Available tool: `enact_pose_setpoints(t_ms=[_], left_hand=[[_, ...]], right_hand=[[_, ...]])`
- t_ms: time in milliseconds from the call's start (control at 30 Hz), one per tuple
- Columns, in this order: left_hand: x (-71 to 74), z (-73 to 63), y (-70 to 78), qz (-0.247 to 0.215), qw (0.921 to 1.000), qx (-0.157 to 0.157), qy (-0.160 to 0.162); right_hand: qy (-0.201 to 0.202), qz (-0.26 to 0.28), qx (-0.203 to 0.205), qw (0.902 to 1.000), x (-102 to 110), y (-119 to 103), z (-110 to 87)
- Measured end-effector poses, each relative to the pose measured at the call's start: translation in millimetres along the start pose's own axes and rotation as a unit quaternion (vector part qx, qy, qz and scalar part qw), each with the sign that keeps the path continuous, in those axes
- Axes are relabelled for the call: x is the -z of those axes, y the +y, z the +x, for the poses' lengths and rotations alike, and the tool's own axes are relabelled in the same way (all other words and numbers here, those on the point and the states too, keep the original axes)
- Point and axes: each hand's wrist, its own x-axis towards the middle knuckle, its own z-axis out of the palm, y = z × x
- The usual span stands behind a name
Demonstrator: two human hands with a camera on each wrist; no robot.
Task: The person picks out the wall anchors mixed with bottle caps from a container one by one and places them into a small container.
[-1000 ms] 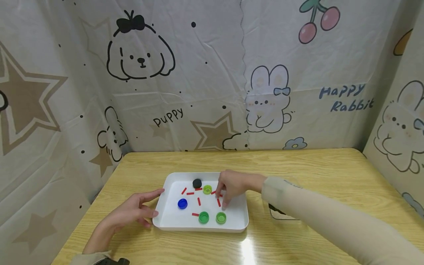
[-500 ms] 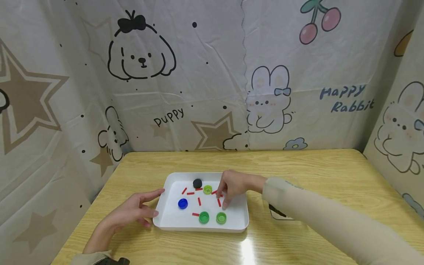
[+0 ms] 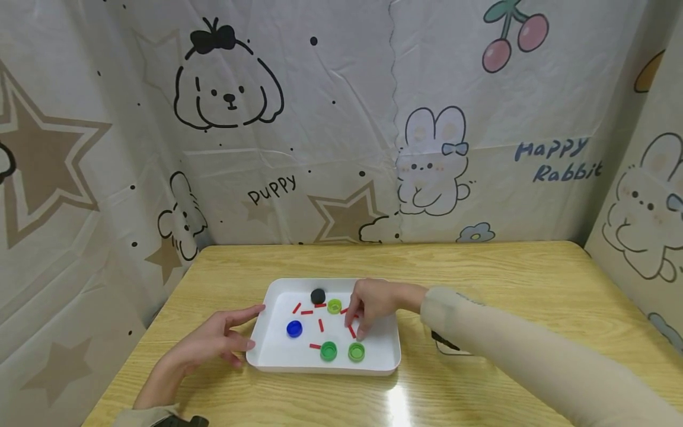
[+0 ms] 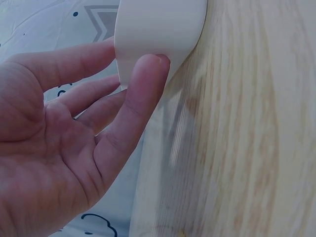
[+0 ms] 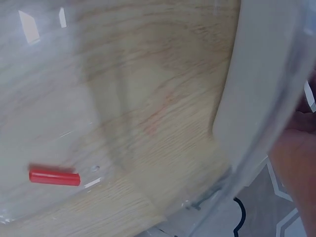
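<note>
A white tray [image 3: 283,363] on the wooden table holds several short red tubes [image 3: 321,325], a black cap [image 3: 318,296], a blue cap [image 3: 294,329] and three green ones, among them a dark green cap [image 3: 328,351] and a light green cap [image 3: 356,352]. My left hand [image 3: 219,339] touches the tray's left side with extended fingers; the left wrist view shows the fingertips against its wall. Over the tray's right part, my right hand [image 3: 373,301] points down, index finger and thumb on either side of a red tube [image 3: 351,331]. Whether they pinch it is too small to tell.
A clear box [image 3: 453,345] stands right of the tray, partly hidden under the right sleeve. In the right wrist view a red tube [image 5: 54,177] lies inside clear plastic. A printed curtain [image 3: 331,148] hangs behind the table [image 3: 480,267].
My right hand has shifted slightly down and left, its index finger and thumb nearer the red tube, which has turned and moved a little. The left hand stays at the tray's side.
</note>
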Motion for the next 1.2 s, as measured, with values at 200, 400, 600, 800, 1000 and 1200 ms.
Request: enact_pose_setpoints(t_ms=[200,400,600,800,1000,1200], left_hand=[[-0.4,-0.3,1.4,0.0,1.0,0.002,0.004],[-0.5,-0.6,1.6,-0.001,1.0,0.004,0.003],[-1.0,-0.5,1.6,-0.003,1.0,0.005,0.002],[-1.2,-0.2,1.6,0.0,1.0,0.005,0.001],[-1.0,-0.6,2.0,0.0,1.0,0.005,0.001],[-0.5,-1.2,2.0,0.0,1.0,0.001,-0.002]], right_hand=[[0.001,-0.008,0.013,0.9999,-3.0,-3.1,1.6],[0.008,-0.016,0.013,0.9998,-6.1,-5.9,4.4],[0.014,-0.021,0.006,0.9997,-8.6,-7.5,5.3],[0.019,-0.023,-0.006,0.9995,-5.3,-4.4,4.7],[0.015,-0.006,0.002,0.9999,-2.6,1.3,5.1],[0.018,0.01,-0.009,0.9997,-2.6,0.5,3.6]])
